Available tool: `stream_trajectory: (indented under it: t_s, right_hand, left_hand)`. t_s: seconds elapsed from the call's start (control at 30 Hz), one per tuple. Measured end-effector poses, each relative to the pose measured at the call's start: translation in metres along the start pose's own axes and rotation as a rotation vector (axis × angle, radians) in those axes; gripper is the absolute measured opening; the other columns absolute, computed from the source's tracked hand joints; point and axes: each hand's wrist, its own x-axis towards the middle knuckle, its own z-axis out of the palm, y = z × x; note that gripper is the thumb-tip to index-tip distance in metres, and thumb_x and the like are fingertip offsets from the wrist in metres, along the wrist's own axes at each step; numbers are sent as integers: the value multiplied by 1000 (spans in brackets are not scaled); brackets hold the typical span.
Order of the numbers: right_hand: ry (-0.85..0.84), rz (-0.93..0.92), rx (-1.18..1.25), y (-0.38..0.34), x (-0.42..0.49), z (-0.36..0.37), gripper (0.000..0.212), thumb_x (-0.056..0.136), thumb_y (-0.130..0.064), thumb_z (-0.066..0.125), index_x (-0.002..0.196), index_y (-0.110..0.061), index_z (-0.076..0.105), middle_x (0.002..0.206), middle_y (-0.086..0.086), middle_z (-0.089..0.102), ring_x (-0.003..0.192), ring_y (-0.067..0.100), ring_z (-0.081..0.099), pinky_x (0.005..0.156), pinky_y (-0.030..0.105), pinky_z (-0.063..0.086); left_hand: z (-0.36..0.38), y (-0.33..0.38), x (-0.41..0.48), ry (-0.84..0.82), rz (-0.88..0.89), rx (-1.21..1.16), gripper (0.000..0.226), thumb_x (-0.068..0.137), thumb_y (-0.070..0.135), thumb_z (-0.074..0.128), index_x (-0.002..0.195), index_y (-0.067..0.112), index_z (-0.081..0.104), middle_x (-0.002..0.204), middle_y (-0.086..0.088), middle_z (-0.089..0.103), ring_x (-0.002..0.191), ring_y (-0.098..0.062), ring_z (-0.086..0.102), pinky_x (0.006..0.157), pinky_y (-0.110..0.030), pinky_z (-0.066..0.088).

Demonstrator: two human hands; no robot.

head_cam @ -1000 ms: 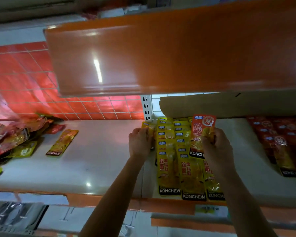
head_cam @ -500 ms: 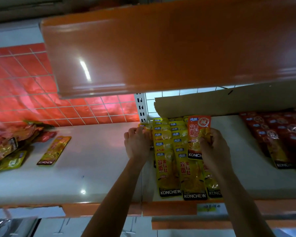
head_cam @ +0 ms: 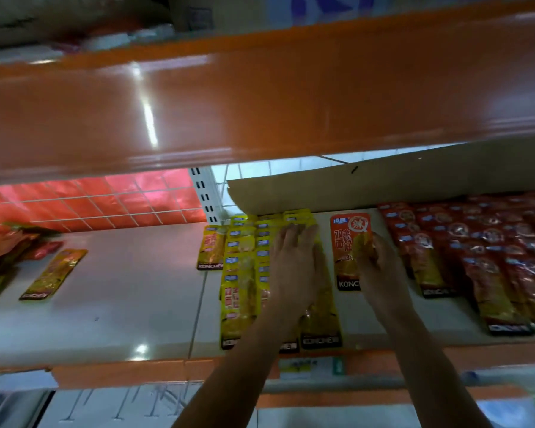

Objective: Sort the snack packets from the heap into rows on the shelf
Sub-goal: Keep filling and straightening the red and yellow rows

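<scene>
Heap [head_cam: 3, 254] cut by the left edge, red rows [head_cam: 488, 257] by the right.

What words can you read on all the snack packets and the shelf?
"KONCHEW": bottom of the small yellow packet.
"KONC": red packet, rest hidden by the right hand.
Chinese print on that packet: not sure enough to read.
Too blurred: yellow rows, red rows, lone packet, shelf tag.

Retail shop, snack aisle. White shelf [head_cam: 121, 304] with an orange front lip, upper shelf [head_cam: 260, 103] likewise orange, slotted upright [head_cam: 206, 196], wire-grid back panel [head_cam: 105, 202], price label [head_cam: 306, 364] on the edge. Identical KONCHEW stock in rows: yellow packets [head_cam: 241, 288], red packets [head_cam: 476, 257].
</scene>
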Motion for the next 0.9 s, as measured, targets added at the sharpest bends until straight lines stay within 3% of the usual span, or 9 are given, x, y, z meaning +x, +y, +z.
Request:
stream_trajectory:
  t_s: [0.1, 0.13, 0.2, 0.3, 0.4, 0.6, 0.77, 0.9]
  right_hand:
    - [-29, 10, 6, 9, 4, -27, 17, 99, -23, 45, 109, -17, 57, 88, -5, 63, 75, 6, 61, 65, 31, 49]
    - [-43, 6, 8, 13, 4, -36, 17, 99, -23, 45, 112, -18, 55, 93, -5, 63, 79, 7, 62, 66, 28, 51]
    - [-57, -16, -18, 21, 5, -55, 17, 98, -17, 47, 113, -20, 53, 93, -7, 61, 76, -2, 60, 57, 7, 43]
    - [-38, -46, -175, 30, 7, -82, 21, 96, -17, 50, 116, -18, 56, 88, -6, 57, 68, -4, 52, 52, 4, 37]
    - [-3, -76, -297, 41, 12, -106, 29, 95, -16, 50, 123, -16, 58, 96, -2, 59, 82, 10, 55, 62, 14, 34]
    - [39, -86, -376, 59, 19, -137, 33, 92, -10, 54, 124, -12, 60, 119, 6, 62, 111, 22, 54, 94, 30, 40]
    - [20, -74, -348, 67, 22, -148, 31, 93, -12, 52, 123, -12, 61, 120, 4, 62, 111, 21, 55, 92, 30, 44]
    - [14, -89, -329, 67, 25, -149, 27, 92, -12, 54, 118, -11, 62, 114, 5, 64, 106, 21, 57, 85, 25, 40]
  left_hand:
    - [17, 39, -2, -151, -220, -403, 37, 95, 18, 55, 131, 18, 52, 114, -5, 68, 93, -16, 67, 77, -21, 50]
    - [23, 51, -3, -203, -305, -550, 39, 94, 17, 58, 131, 22, 51, 111, -1, 70, 86, -10, 69, 70, -19, 52]
    - [38, 70, -7, -222, -411, -742, 39, 91, 13, 63, 125, 27, 53, 100, 6, 71, 74, -2, 68, 59, -16, 53]
    - [56, 90, -13, -179, -525, -924, 34, 87, 9, 68, 110, 32, 59, 88, 7, 69, 71, 0, 67, 55, -16, 52]
    - [75, 103, -18, -193, -545, -890, 34, 84, 11, 71, 103, 38, 61, 89, 6, 71, 77, -5, 69, 62, -23, 57]
    - [104, 124, -27, -279, -497, -698, 30, 88, 20, 67, 111, 37, 58, 94, 19, 65, 76, 12, 62, 58, -5, 49]
    - [110, 131, -28, -248, -464, -602, 33, 90, 20, 64, 122, 27, 59, 105, 11, 67, 76, 14, 59, 62, -2, 47]
    - [112, 136, -28, -211, -383, -494, 32, 88, 24, 68, 119, 22, 63, 100, 14, 65, 74, 10, 57, 66, 2, 43]
